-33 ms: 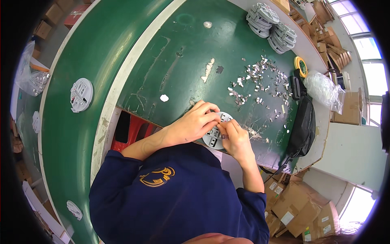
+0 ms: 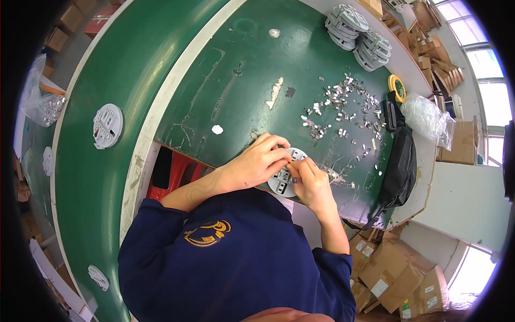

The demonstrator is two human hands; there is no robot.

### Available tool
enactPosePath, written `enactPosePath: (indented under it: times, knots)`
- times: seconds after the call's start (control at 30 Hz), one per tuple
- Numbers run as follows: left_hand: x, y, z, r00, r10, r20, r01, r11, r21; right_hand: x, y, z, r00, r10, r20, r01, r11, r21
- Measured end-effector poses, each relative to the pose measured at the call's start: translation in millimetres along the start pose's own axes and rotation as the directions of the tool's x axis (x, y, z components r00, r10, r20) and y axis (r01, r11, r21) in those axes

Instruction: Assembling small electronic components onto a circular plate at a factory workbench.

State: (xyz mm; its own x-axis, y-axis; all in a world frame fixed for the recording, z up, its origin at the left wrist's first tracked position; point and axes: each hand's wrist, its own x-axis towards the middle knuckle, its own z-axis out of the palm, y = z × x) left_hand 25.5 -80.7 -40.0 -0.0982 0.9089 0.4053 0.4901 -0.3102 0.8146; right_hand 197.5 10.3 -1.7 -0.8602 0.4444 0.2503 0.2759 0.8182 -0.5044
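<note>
A light grey round plastic part (image 2: 280,188) with several slots and raised details lies at the near edge of the green table. My left hand (image 2: 263,162) curls over its left side, fingers bent and closed on it. From the right, my right hand (image 2: 312,185) reaches in with thumb and fingertips pinched together over the middle of the part. Whatever small thing is between those fingertips is too small and hidden to make out. Both hands meet closely, covering much of the part.
Many small metal pieces (image 2: 340,94) lie scattered on the table (image 2: 241,107). Stacks of grey round parts (image 2: 346,27) stand at the far right, near yellow tape (image 2: 397,87), a plastic bag (image 2: 426,115) and a black bag (image 2: 399,172). A green belt (image 2: 86,198) on the left carries a similar part (image 2: 108,126).
</note>
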Motion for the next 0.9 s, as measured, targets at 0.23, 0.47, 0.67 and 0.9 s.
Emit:
enactPosePath:
  times: [0.23,0.47,0.67,0.9]
  knots:
    - [-8,3,-3,0.996,-0.007,0.09,0.007,1.0,0.004,13,-4,-21,0.958,0.287,-0.026,-0.265,0.913,0.31]
    - [-15,14,8,0.985,-0.022,0.171,-0.012,0.98,0.198,34,-11,-10,0.911,0.349,-0.219,0.11,0.306,0.946]
    - [-12,14,10,0.984,-0.046,0.173,0.01,0.98,0.201,28,-5,6,0.913,0.271,-0.304,0.213,0.319,0.924]
    - [-13,13,10,0.985,-0.039,0.169,0.001,0.975,0.221,28,-10,10,0.921,0.257,-0.293,0.194,0.35,0.917]
